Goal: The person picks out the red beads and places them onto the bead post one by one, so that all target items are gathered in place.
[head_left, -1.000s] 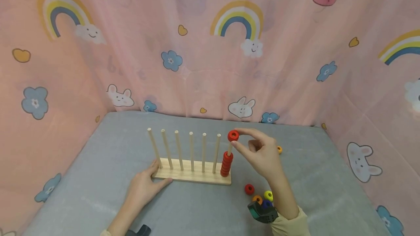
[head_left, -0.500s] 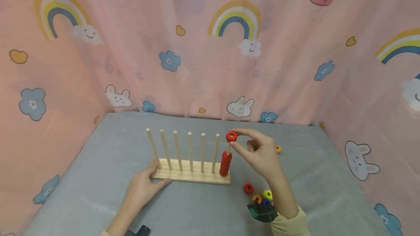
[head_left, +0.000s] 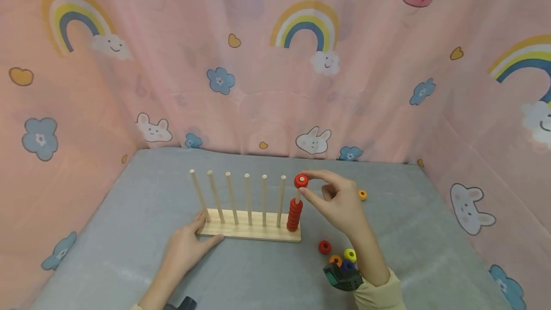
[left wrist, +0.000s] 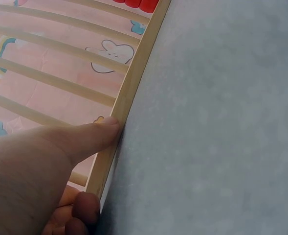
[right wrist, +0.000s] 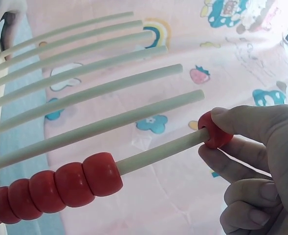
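A wooden peg board [head_left: 251, 233] with a row of upright pegs stands on the grey cloth. Its rightmost peg carries a stack of several red beads [right wrist: 74, 183]. At that peg's tip, my right hand [head_left: 342, 204] pinches another red bead [right wrist: 219, 137] between thumb and index finger. The peg end has entered the bead's hole, and bare wood shows between this bead and the stack. My left hand [head_left: 184, 249] grips the board's left end, its thumb [left wrist: 97, 134] along the front edge and the other fingers around the end, partly hidden.
Right of the board lie loose beads: a red one [head_left: 325, 247], an orange one [head_left: 335, 259], a yellow one [head_left: 350, 254] and a blue one [head_left: 347, 265]. Another orange bead [head_left: 363, 195] sits behind the right hand. A pink printed curtain [head_left: 241, 109] surrounds the table.
The bead in my right hand, tilted at the peg's top earlier, now sits around the peg tip, which shows in its hole. My left hand keeps its grip; the head view has shifted slightly.
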Demonstrator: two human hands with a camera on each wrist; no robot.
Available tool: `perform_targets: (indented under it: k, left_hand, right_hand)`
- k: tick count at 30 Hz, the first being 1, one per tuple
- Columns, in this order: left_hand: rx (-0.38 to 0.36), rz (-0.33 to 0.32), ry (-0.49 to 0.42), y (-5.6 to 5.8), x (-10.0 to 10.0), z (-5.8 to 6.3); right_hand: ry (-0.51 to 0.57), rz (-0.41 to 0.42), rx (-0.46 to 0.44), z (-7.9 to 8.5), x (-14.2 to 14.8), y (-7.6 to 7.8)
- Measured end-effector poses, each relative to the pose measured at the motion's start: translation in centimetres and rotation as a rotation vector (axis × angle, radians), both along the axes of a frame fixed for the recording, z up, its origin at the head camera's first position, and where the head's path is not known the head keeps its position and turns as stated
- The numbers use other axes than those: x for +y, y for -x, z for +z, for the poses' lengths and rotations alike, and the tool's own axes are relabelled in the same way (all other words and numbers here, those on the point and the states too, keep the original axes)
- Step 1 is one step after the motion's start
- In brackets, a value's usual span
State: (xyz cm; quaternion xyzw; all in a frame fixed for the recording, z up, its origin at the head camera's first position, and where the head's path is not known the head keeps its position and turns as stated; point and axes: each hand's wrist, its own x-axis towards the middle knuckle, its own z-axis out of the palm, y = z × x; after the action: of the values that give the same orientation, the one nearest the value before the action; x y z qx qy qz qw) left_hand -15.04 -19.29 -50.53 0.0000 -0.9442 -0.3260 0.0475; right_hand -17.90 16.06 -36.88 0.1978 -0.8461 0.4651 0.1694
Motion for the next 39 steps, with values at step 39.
perform_targets:
  k: [39]
  left_hand:
    - [0.001,0.000,-0.009,-0.14,0.11,0.09]
  right_hand:
    - [0.002,0.015,0.009,0.02,0.05,-0.05]
